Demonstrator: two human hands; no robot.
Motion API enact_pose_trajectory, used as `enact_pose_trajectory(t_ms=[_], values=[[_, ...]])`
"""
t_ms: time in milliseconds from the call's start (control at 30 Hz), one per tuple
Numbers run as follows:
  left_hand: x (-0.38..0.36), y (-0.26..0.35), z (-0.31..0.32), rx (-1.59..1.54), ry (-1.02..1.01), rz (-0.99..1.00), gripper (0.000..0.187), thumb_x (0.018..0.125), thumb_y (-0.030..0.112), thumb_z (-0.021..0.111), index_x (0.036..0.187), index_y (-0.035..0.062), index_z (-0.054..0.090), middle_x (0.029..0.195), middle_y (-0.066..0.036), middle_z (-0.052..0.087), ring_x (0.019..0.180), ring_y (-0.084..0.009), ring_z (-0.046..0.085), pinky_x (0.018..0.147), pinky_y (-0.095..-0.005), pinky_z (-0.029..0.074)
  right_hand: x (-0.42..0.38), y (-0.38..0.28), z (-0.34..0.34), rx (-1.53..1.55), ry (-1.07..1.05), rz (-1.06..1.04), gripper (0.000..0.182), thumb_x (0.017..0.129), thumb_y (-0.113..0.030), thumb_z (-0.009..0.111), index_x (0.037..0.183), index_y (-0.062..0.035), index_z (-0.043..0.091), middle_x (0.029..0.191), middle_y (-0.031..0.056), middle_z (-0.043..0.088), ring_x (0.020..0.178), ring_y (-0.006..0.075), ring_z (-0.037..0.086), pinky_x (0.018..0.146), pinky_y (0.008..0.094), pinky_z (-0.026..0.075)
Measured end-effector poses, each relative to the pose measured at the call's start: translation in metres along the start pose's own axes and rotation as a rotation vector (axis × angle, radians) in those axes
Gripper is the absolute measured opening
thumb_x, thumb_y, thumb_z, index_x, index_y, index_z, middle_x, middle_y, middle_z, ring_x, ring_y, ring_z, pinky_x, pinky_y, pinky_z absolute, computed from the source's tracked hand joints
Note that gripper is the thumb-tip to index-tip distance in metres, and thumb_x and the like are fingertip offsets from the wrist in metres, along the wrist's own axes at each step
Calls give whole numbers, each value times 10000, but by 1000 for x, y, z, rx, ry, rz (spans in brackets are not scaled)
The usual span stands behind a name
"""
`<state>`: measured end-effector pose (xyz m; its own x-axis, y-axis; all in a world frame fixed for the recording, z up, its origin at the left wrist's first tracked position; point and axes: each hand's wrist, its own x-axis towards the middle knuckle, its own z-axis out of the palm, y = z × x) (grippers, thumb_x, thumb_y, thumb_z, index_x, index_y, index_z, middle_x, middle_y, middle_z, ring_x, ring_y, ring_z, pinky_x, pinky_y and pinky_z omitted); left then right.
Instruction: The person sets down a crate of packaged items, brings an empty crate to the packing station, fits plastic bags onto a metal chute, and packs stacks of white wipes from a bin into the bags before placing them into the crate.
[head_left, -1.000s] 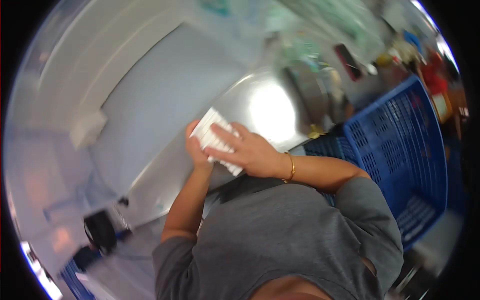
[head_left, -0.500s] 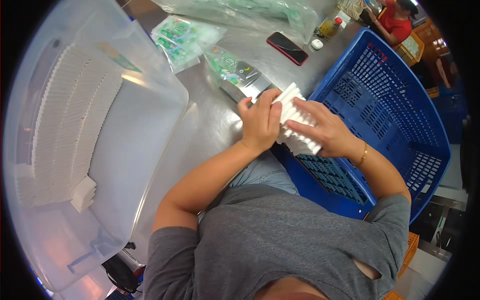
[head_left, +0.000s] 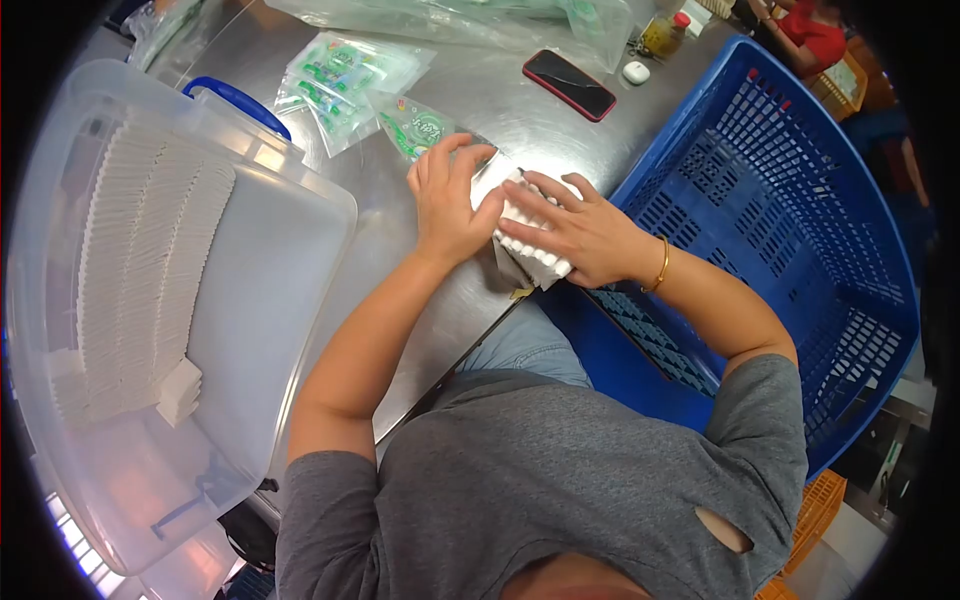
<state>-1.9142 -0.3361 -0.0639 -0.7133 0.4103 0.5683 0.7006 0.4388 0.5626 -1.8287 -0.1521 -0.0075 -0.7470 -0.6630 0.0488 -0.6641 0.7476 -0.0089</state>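
Observation:
A stack of white, soft-looking pads [head_left: 535, 255] with a ridged side lies low over the table's front edge, between my two hands. My right hand [head_left: 580, 235] is closed over its right side, with the fingers laid across the top. At the left side, my left hand [head_left: 450, 205] curves its fingers over the upper end and presses its thumb against the pads. A shiny metal holder [head_left: 508, 268] shows partly beneath the stack; the hands hide the rest. Just beyond my left fingers lies a clear printed plastic bag [head_left: 412, 125], its near end hidden.
A clear plastic bin [head_left: 270, 270] on the left holds long rows of white pads [head_left: 150, 270]. More printed bags [head_left: 345, 85], a phone [head_left: 570, 85], a white case [head_left: 635, 72] and a bottle [head_left: 665, 38] lie farther back. A blue crate [head_left: 740, 200] stands right; a person in red [head_left: 810, 40] is beyond.
Both hands have moved left and down with the stack, onto the metal holder and bag. My left hand has shifted to the stack's left side. The view has shifted slightly.

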Motion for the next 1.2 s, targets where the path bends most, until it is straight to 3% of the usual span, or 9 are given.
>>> enact_pose_trajectory(t_ms=[200, 300, 400, 633, 867, 933, 967, 1033, 1200], values=[[7, 3, 2, 133, -98, 189, 483, 743, 410, 617, 1074, 59, 597, 1173, -152, 523, 1147, -308, 448, 995, -474, 257, -12, -10, 50, 10, 380, 231, 462, 621, -130, 690, 1061, -117, 550, 1219, 116, 497, 1028, 279, 521, 860, 369, 420], [7, 13, 0, 173, -209, 266, 543, 758, 462, 590, 1115, 52, 589, 1211, -152, 523, 1190, -303, 440, 1023, -487, 244, -26, -50, 79, 203, 252, 743, 232, 742, -119, 647, 940, -77, 534, 985, 77, 574, 894, 194, 564, 769, 327, 451], [9, 19, 2, 166, -343, 307, 585, 784, 499, 546, 1165, 56, 572, 1262, -143, 510, 1238, -292, 421, 1051, -495, 224, -18, -63, 99, 1467, 506, 937, 261, 816, -67, 604, 1066, -38, 533, 1000, 68, 554, 878, 106, 533, 711, 243, 437], [7, 18, 5, 131, -350, 306, 640, 775, 544, 533, 1192, 59, 563, 1281, -140, 504, 1233, -295, 431, 1056, -496, 228, 56, -36, 114, 1345, 773, 761, 197, 874, -198, 602, 954, -41, 513, 881, 47, 561, 833, 98, 524, 709, 268, 446], [26, 11, -13, 81, -274, 392, 647, 776, 529, 542, 1218, 57, 542, 1296, -157, 483, 1255, -307, 395, 1048, -492, 247, 105, -15, 114, 1530, 684, 763, 216, 875, -198, 604, 982, -35, 510, 895, 48, 560, 837, 103, 523, 716, 260, 442], [70, -38, -17, 547, -68, -186, 576, 798, 498, 545, 1190, 77, 575, 1318, -172, 461, 1248, -324, 396, 1023, -486, 280, 116, -15, 115, 1587, 645, 785, 222, 875, -198, 604, 990, -34, 509, 899, 49, 560, 838, 104, 523, 718, 258, 440], [87, -93, -1, 697, 323, -283, 517, 835, 495, 488, 1145, 100, 613, 1291, -191, 481, 1204, -338, 444, 998, -458, 311, 122, -13, 118, 1611, 634, 795, 219, 878, -195, 600, 999, -36, 510, 909, 50, 562, 840, 107, 525, 721, 259, 440], [121, -155, -17, 99, -316, -859, 543, 855, 528, 416, 1133, 109, 621, 1234, -196, 519, 1143, -342, 503, 974, -445, 341, 135, -8, 125, 1676, 600, 826, 214, 887, -187, 586, 1026, -43, 512, 938, 53, 569, 844, 113, 528, 730, 261, 441], [174, -82, -72, 560, -114, -557, 613, 832, 593, 395, 1157, 116, 603, 1196, -166, 549, 1088, -342, 542, 883, -452, 429, 175, 15, 112, 1374, 650, 578, 261, 900, -169, 558, 1129, -57, 500, 1007, 68, 581, 877, 133, 531, 771, 273, 441]])
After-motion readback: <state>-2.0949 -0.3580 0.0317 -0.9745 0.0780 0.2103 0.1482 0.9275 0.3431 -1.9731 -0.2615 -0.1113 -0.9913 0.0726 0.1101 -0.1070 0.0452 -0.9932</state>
